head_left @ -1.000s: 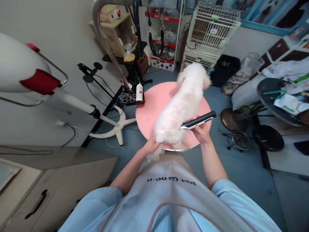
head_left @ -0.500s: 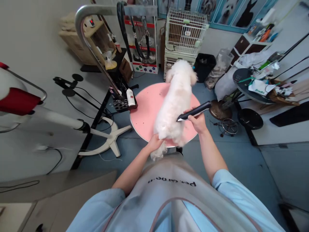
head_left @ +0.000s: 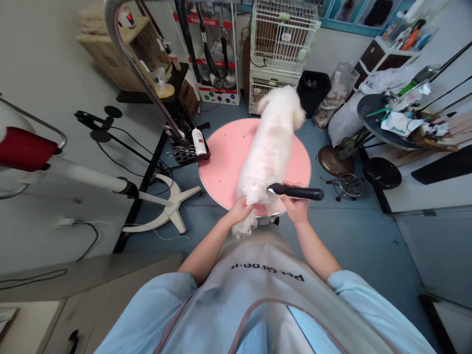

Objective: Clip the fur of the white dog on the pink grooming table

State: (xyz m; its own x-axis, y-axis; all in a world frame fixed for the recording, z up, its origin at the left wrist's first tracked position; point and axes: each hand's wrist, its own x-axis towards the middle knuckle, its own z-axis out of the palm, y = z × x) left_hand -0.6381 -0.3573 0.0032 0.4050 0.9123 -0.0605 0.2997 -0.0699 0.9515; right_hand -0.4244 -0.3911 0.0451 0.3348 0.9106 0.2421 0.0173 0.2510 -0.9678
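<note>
So: right hand (head_left: 296, 209) grasping clipper (head_left: 300, 191) at rump (head_left: 258, 182) of dog (head_left: 271, 142), left hand (head_left: 239, 210) pinching rear fur (head_left: 253, 197); sudden flinch could cause a nick.

The person wears a light-blue shirt (head_left: 254, 334) whose loose, softly creased left sleeve (head_left: 162, 295) and right sleeve (head_left: 363, 290) end near the elbows, leaving the forearms (head_left: 313, 250) bare. Over it lies a pale grey, slightly sheer apron (head_left: 280, 287), trimmed with dull pinkish-brown piping (head_left: 271, 300) that arches around the neckline and runs along its edges. Black lettering (head_left: 267, 271), upside down here, crosses the front, seemingly reading "Pet" and "Groo" with a blurred ending.
</note>
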